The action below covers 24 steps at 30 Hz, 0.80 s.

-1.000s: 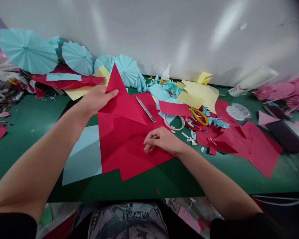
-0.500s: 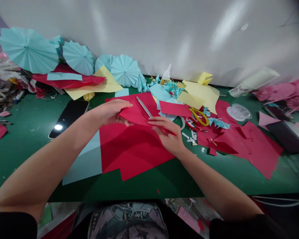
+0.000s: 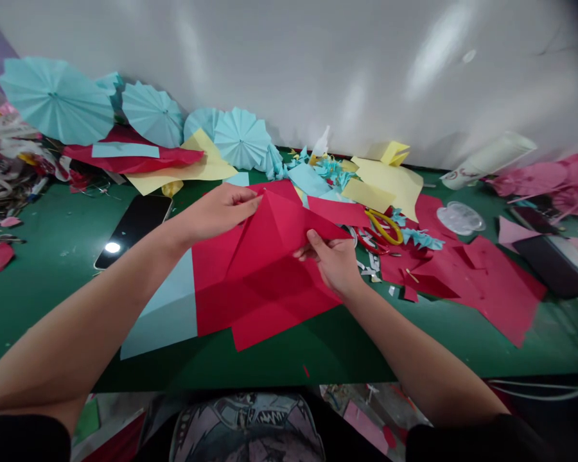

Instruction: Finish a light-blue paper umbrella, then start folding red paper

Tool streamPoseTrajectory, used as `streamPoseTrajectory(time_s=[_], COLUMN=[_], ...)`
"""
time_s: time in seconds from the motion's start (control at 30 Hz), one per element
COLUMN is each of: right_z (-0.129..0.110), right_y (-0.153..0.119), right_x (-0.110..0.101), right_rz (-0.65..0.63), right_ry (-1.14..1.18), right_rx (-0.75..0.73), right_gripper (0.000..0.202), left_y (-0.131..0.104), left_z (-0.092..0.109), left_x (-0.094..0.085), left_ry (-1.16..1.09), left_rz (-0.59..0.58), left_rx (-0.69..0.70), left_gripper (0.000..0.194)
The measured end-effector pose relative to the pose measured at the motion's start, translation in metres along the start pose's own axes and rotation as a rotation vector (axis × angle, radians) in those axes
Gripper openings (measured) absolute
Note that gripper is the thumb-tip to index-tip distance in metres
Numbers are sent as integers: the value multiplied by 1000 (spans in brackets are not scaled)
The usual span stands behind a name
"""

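A creased piece of red paper [image 3: 282,224] is held up between both hands. My left hand [image 3: 221,210] pinches its upper left corner between thumb and fingers. My right hand [image 3: 333,258] grips the right side, thumb on top and fingers beneath. Under it lie larger red sheets [image 3: 264,308] on the green table [image 3: 173,369], with a light blue sheet [image 3: 166,321] partly beneath them at the left. Yellow-handled scissors [image 3: 385,228] and a red-handled pair [image 3: 370,242] rest just right of my right hand.
Pleated blue paper fans [image 3: 243,138] lean against the wall at the back. A black phone [image 3: 133,230] lies left. Yellow sheets [image 3: 390,183], red scraps [image 3: 491,282], a clear plastic lid [image 3: 461,218] and a dark device [image 3: 556,263] are on the right.
The red paper has been opened out and lifted into a peak. The silver blade-like tool that lay on it is no longer visible. My right hand has turned, its thumb now on top.
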State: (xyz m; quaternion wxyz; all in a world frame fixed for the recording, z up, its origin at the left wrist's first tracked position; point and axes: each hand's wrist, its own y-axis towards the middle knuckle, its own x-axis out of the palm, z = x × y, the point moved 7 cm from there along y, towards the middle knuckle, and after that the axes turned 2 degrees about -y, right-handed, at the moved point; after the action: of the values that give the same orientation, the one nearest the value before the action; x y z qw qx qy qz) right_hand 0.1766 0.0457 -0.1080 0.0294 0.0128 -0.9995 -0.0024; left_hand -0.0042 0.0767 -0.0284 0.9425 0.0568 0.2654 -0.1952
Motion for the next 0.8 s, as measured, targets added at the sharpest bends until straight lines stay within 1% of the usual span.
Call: streamPoseTrajectory(time_s=[0.07, 0.13, 0.23, 0.33, 0.4, 0.47, 0.6, 0.73, 0.8], right_z=[1, 0, -1, -2, -4, -6, -8, -6, -5], right_y=[0, -1, -3, -4, -3, 0, 5, 6, 7], right_x=[0, 1, 4, 5, 3, -3, -11, -13, -14], right_rz=[1, -2, -16, -34, -13, 42, 130, 147, 148], right_ry=[5, 14, 25, 9, -11, -11, 12, 22, 41], right_rx=[10, 17, 34, 47, 25, -15, -70, -24, 13], right_gripper=[32, 32, 33, 33, 29, 25, 23, 25, 29], left_y=[0, 1, 2, 4, 5, 6, 6, 6, 7], left_z=[3, 3, 2, 3, 2, 0, -1, -2, -3], left_x=[1, 1, 3, 3, 3, 2, -1, -3, -5], left_ry=[-39, -9, 182, 302, 343, 389, 430, 457, 467], left_rz=[-10, -17, 8, 70, 86, 77, 62, 68, 74], left_rx=[44, 62, 63, 88, 82, 57, 31, 18, 0], left_gripper=[45, 44, 34, 32, 31, 30, 29, 29, 29])
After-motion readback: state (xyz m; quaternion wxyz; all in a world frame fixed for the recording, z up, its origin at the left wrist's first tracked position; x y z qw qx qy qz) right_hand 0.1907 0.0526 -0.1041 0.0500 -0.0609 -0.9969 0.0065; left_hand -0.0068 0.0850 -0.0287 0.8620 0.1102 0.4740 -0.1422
